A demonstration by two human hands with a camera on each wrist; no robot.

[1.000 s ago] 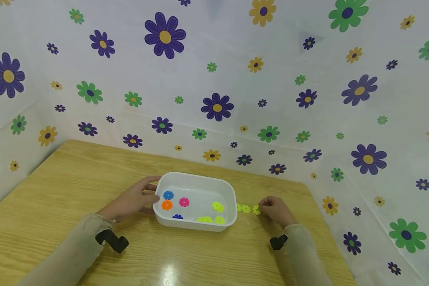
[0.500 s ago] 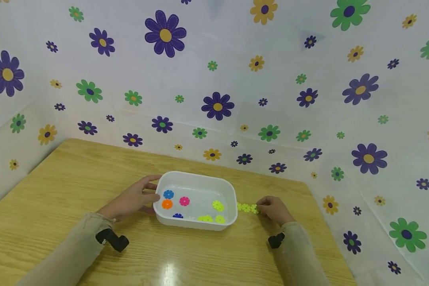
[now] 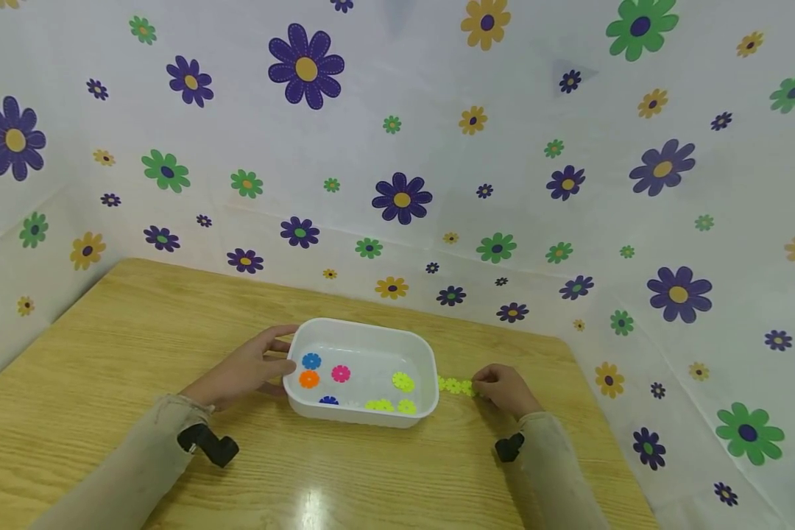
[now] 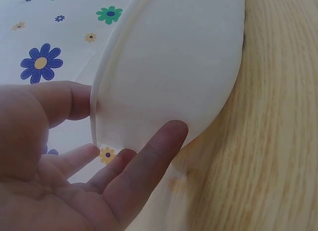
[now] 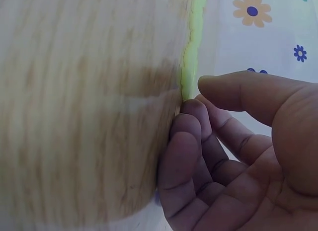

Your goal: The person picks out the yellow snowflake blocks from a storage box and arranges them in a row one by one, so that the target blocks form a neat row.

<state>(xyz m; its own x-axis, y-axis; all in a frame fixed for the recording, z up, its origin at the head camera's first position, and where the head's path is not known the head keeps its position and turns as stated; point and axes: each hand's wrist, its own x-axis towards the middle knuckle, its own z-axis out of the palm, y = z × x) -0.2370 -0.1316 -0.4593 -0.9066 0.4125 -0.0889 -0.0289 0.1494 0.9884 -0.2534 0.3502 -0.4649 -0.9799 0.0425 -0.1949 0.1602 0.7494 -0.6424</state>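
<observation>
In the head view, a white tub (image 3: 361, 417) stands on the bench (image 3: 172, 331) with flower-shaped discs lying in it: a light-blue disc (image 3: 311, 361), an orange disc (image 3: 309, 379), a pink disc (image 3: 341, 374), a dark-blue disc (image 3: 328, 401) and several yellow ones. Just right of it lies a row of yellow discs (image 3: 453, 386), flat on the wood; whether the row touches the tub cannot be told. The discs look like thin, stiff plastic, probably very light, slick and hard to break; the notched edge is the likely place to take hold. The tub seems light too, rigid enough to steady by an end. The hands are well apart. The left hand (image 3: 244, 372) spreads about the tub's left end; the right hand (image 3: 509, 390) has its fingertips on the end disc (image 3: 467, 386), the forearm angled in from the near right.

In the left wrist view, the tub's wall looks smooth, perhaps slippery, and the rim offers the better catch. The fingers and thumb are parted, lightly bracing the outside rather than clamping it.

In the right wrist view, the row shows edge-on, low against the wood, so little of it offers a grip. Thumb and forefinger nearly meet at its near end, apparently pinching the last disc, while the other fingers curl beneath.
</observation>
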